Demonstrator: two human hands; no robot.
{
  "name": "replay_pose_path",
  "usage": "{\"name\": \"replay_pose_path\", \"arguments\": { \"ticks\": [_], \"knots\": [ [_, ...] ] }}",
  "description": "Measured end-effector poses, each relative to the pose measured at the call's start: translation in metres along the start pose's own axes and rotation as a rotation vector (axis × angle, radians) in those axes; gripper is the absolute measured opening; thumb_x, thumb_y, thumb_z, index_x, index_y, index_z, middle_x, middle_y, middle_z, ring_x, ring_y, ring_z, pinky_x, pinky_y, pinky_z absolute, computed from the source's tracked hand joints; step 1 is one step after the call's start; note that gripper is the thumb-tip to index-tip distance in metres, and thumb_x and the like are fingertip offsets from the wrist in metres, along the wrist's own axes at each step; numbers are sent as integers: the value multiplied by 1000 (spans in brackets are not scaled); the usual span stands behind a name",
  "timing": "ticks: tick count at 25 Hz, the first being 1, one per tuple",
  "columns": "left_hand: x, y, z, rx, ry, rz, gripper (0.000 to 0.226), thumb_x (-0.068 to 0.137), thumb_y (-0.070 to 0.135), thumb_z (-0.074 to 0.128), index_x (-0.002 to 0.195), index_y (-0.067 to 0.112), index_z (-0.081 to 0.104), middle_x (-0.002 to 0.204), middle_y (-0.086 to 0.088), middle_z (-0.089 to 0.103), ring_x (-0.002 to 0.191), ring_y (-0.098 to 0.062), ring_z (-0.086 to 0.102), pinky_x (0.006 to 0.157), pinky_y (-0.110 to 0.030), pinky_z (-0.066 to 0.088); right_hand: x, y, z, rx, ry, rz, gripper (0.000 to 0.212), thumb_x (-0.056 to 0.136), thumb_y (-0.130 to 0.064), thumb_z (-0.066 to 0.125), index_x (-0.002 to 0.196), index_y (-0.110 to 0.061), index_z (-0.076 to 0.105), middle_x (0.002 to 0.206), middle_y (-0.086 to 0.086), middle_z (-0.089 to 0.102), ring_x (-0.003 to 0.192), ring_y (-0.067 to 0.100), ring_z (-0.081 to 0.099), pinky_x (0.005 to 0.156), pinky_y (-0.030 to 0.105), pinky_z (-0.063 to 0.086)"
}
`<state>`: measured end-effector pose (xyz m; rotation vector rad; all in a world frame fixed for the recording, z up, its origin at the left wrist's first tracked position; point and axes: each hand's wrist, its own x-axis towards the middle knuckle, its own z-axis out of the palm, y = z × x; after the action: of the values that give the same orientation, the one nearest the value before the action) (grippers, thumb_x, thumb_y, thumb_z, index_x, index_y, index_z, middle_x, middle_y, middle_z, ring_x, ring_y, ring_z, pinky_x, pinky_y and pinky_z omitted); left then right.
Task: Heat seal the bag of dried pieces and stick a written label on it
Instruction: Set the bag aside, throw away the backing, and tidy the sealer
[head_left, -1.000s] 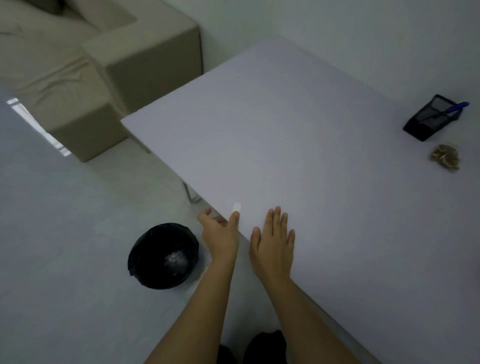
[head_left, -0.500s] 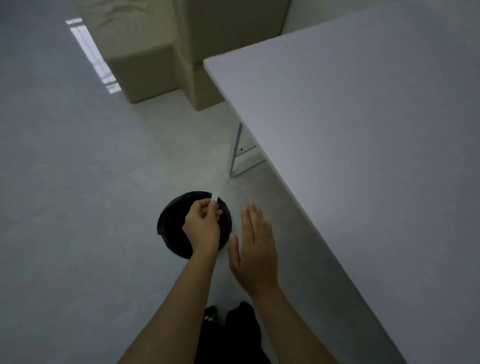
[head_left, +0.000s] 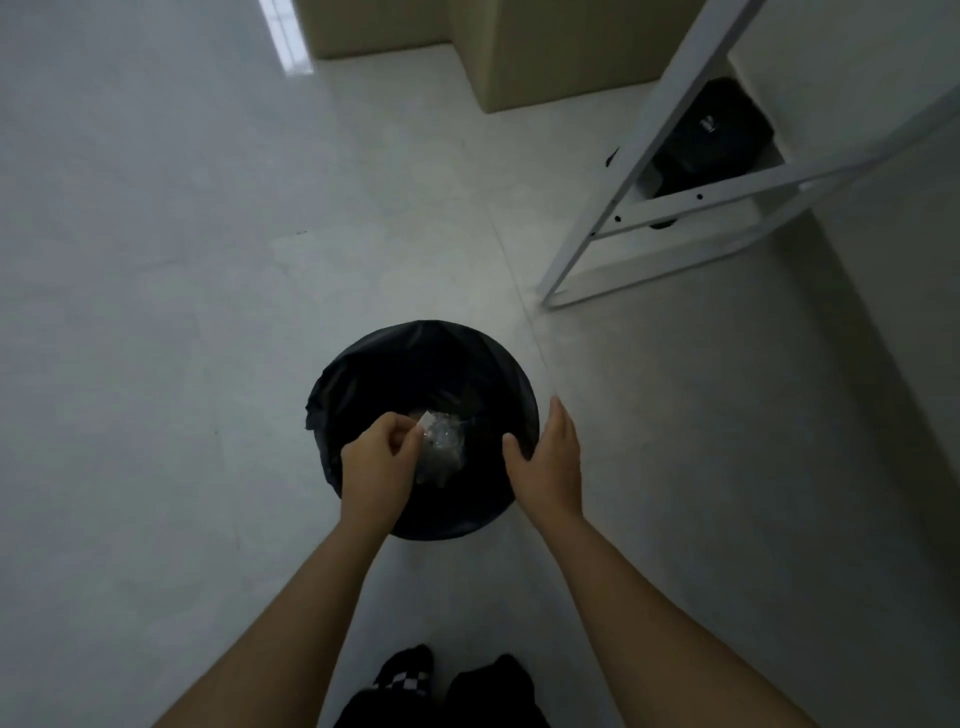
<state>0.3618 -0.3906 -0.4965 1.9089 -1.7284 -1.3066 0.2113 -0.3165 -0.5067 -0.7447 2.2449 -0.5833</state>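
Note:
My left hand (head_left: 382, 460) pinches a small white paper scrap (head_left: 426, 420) over the mouth of a round bin lined with a black bag (head_left: 363, 364). Crumpled clear plastic (head_left: 441, 447) lies inside the bin below the scrap. My right hand (head_left: 548, 457) hovers flat over the bin's right rim, fingers straight, holding nothing. The bag of dried pieces and the label are out of view.
White table legs (head_left: 618, 208) stand at the upper right with a black object (head_left: 711, 135) behind them on the floor. A beige sofa base (head_left: 545, 57) sits at the top. Pale tiled floor surrounds the bin. My dark shoes (head_left: 410, 675) are at the bottom edge.
My view swung from the tabletop down to the floor. Both hands left the table edge and moved over the bin, the left still pinching the white scrap.

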Motion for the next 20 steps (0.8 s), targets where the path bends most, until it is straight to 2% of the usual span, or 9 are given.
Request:
{"name": "replay_pose_path", "arguments": {
  "ticks": [3, 5, 8, 11, 13, 15, 17, 18, 20],
  "knots": [
    [18, -22, 24, 34, -14, 34, 12, 89, 22, 59, 85, 13, 65, 75, 0, 66, 69, -4, 58, 58, -9, 37, 24, 31, 33, -2, -21, 99, 81, 86, -30, 59, 145, -16, 6, 152, 12, 23, 137, 27, 26, 109, 38, 29],
    [31, -31, 38, 65, -50, 28, 10, 88, 19, 59, 86, 11, 65, 76, -1, 65, 67, -6, 56, 58, -10, 40, 32, 41, 47, 64, 9, 94, 74, 87, -21, 58, 144, -21, 12, 144, 12, 38, 128, 29, 42, 102, 39, 39],
    [52, -45, 57, 173, -104, -3, 10, 85, 15, 58, 85, 10, 67, 80, -4, 65, 63, -8, 53, 53, -14, 40, 35, 46, 60, 124, 151, 107, 58, 89, -3, 46, 138, -24, 25, 124, 15, 57, 109, 30, 57, 89, 36, 47],
    [67, -65, 80, 298, -165, -88, 15, 86, 16, 59, 86, 6, 71, 84, -10, 68, 71, -20, 60, 58, -26, 48, 37, 49, 68, 121, 233, 85, 53, 89, 3, 38, 135, -23, 31, 114, 16, 62, 99, 29, 61, 81, 33, 50],
    [70, -75, 90, 379, -230, -176, 17, 86, 16, 59, 86, 1, 68, 81, -14, 65, 70, -25, 59, 55, -27, 45, 38, 51, 69, 107, 252, 73, 52, 89, 3, 38, 135, -22, 31, 112, 16, 62, 94, 27, 61, 80, 33, 50],
    [68, -77, 89, 459, -219, -181, 14, 86, 10, 55, 88, -1, 65, 85, -18, 64, 74, -29, 60, 58, -29, 43, 39, 53, 69, 106, 232, 69, 53, 89, 3, 38, 136, -21, 31, 111, 15, 62, 87, 21, 57, 77, 30, 48],
    [65, -73, 77, 465, -146, -125, 16, 85, 2, 49, 84, -2, 65, 81, -17, 65, 72, -29, 60, 60, -31, 46, 38, 51, 65, 125, 171, 57, 54, 90, 1, 41, 137, -21, 27, 118, 16, 59, 92, 20, 57, 81, 30, 48],
    [63, -70, 67, 441, -110, -87, 18, 84, -1, 48, 78, -2, 64, 74, -14, 63, 69, -29, 59, 58, -32, 47, 36, 48, 60, 121, 120, 40, 56, 90, -4, 45, 140, -20, 22, 127, 17, 54, 104, 24, 56, 88, 33, 47],
    [53, -55, 42, 392, -69, -46, 20, 81, -6, 45, 65, 0, 56, 60, -7, 53, 64, -29, 55, 52, -31, 42, 27, 36, 45, 62, 0, 41, 71, 90, -19, 53, 144, -14, 8, 148, 18, 29, 131, 30, 37, 104, 36, 36]
  ]
}}
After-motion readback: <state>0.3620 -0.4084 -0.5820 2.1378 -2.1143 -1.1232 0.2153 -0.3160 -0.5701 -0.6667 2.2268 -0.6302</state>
